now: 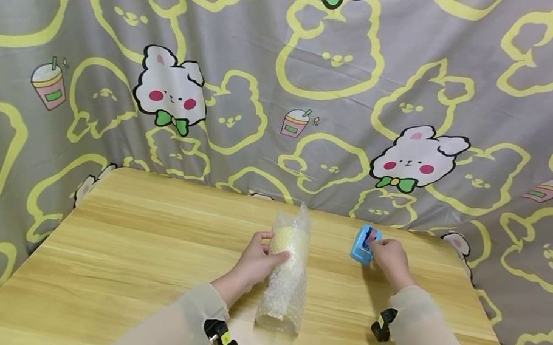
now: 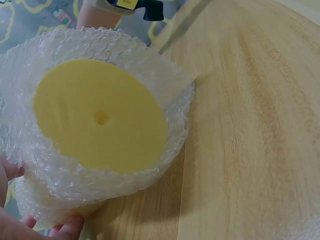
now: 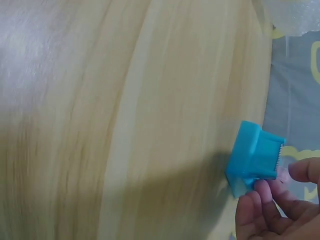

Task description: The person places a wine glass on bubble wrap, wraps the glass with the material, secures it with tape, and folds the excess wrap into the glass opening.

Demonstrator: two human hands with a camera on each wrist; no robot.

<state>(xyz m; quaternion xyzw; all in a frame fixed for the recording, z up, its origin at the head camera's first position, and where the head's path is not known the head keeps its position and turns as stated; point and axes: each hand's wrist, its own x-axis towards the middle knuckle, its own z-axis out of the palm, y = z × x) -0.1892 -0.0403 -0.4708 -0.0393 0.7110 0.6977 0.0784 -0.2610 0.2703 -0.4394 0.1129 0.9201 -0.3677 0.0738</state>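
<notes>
Near the far edge of the tabletop (image 1: 141,247), toward its right corner, the right hand (image 1: 391,262) is at a blue tape dispenser (image 1: 364,246). Its fingers bend against the dispenser's side, thumb and forefinger close together by the toothed edge (image 3: 280,157); I cannot tell whether they pinch any tape. Left of it, around the middle of the tabletop's width, the left hand (image 1: 259,262) is clamped on a bundle of clear bubble wrap (image 1: 284,297), thumb on top and fingers round the left side. The bundle's length runs from the far edge toward the near edge. Inside the wrap is a yellow object; the left wrist view shows its round, flat end (image 2: 107,140) with a small hole at the centre.

The step in hand looks like getting hold of tape while the wrap is kept closed. The next move would call for a firm pinch on the tape's end and a steady left hand, so the wrap does not spring loose.

Counted, there are two hands, one dispenser, one bundle with one yellow object showing, and two black wrist devices (image 1: 223,341). Beyond the far edge hangs a grey cartoon-print curtain (image 1: 247,25).
</notes>
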